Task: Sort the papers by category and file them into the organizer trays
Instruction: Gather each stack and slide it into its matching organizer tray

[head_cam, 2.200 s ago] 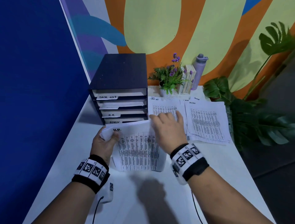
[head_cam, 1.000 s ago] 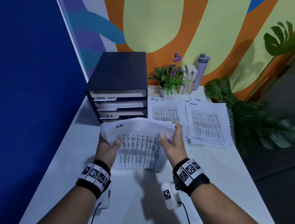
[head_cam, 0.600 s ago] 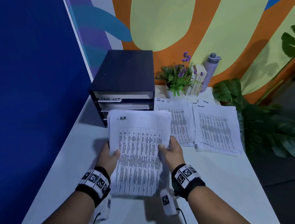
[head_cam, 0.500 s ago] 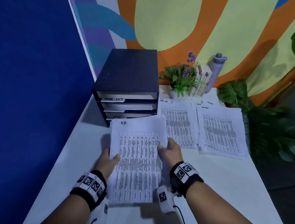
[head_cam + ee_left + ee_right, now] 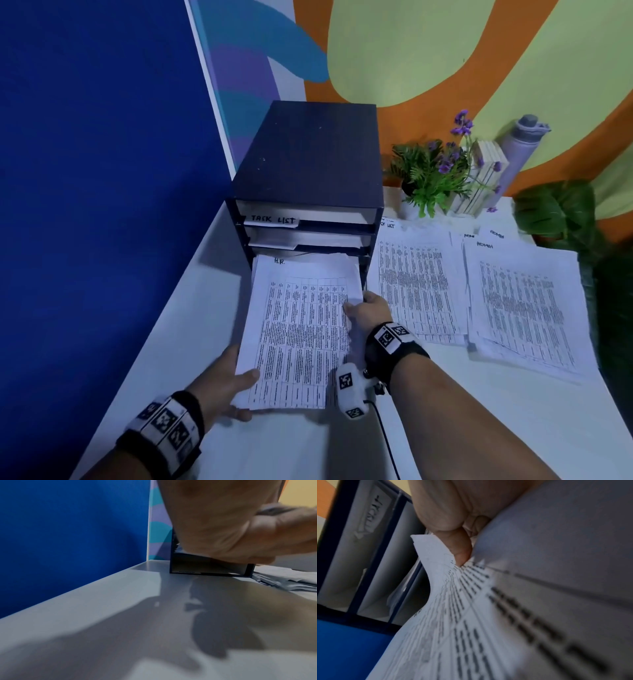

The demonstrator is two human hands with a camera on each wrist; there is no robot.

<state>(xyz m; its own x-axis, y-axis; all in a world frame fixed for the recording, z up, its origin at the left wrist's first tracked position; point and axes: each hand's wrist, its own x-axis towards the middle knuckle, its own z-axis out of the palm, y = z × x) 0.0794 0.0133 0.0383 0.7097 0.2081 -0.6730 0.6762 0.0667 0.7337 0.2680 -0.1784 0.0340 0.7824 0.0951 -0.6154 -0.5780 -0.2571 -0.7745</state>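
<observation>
H.R. stack (image 5: 301, 329) now into organizer (image 5: 308, 178)

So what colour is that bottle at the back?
The bottle is pale purple, best seen in the head view.

A deep blue wall (image 5: 102, 171) runs along the left, meeting a mural wall (image 5: 428, 51) painted in orange, pale yellow-green, teal and purple. A white table (image 5: 479, 428) sits in the corner. At its back stand a small potted plant (image 5: 431, 178) with purple flowers, some books (image 5: 483, 178) and a lilac bottle (image 5: 520, 147). Large dark leaves (image 5: 561, 212) hang at the right. The light is dim.
</observation>
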